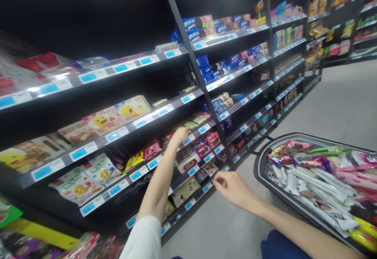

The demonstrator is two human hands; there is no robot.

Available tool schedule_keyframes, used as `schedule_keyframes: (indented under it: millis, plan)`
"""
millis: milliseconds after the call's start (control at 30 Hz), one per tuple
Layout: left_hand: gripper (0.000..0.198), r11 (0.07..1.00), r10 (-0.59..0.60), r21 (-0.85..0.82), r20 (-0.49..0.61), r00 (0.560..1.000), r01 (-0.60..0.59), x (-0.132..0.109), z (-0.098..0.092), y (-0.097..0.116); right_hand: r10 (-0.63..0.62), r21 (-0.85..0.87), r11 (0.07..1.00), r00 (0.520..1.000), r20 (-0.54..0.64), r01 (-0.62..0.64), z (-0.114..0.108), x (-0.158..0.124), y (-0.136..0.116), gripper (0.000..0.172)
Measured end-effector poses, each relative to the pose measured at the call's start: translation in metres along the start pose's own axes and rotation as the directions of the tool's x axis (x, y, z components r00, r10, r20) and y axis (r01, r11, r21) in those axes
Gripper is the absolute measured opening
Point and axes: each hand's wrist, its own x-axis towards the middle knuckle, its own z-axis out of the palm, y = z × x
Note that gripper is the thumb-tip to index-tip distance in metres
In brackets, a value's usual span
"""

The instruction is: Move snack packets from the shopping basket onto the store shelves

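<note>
My left hand [180, 134] reaches into a lower shelf, at the front edge beside some flat green packets [190, 124]. Its fingers are small and blurred, so their grip cannot be made out. My right hand [234, 189] hangs over the floor between the shelves and the basket, its fingers curled in and nothing visible in them. Left of my left hand lie a pink packet [152, 149] and a yellow packet [134, 160]. Below it to the right sit pink and purple snack packs [202, 148]. A dark-rimmed basket [259, 163] at right holds many wrapped snacks.
Black shelving with price-tag strips [116, 134] runs from the left into the distance. Blue biscuit boxes [194, 35] and cartoon-printed boxes [132, 109] stand on it. Grey floor [347, 102] extends along the right. More packaged snacks [97, 247] fill the lower left corner.
</note>
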Motion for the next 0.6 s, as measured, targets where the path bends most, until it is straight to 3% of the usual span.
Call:
schedule_keyframes:
  millis: [133,400,600]
  plan:
    - [0.037,0.99,-0.073,0.122,0.012,0.997,0.071,-0.006,0.003,-0.005,-0.009,0.002,1.0,1.0,0.006,0.009,-0.001,-0.001,0.004,0.019]
    - [0.031,0.964,-0.104,0.25,0.032,0.994,0.093,-0.02,-0.013,-0.007,-0.009,0.018,1.0,1.0,0.007,0.009,-0.003,-0.001,0.001,0.021]
    - [0.035,0.962,-0.103,0.244,-0.089,0.991,0.122,-0.013,-0.007,0.014,-0.014,0.016,1.0,1.0,0.013,0.013,-0.002,-0.001,-0.002,0.02]
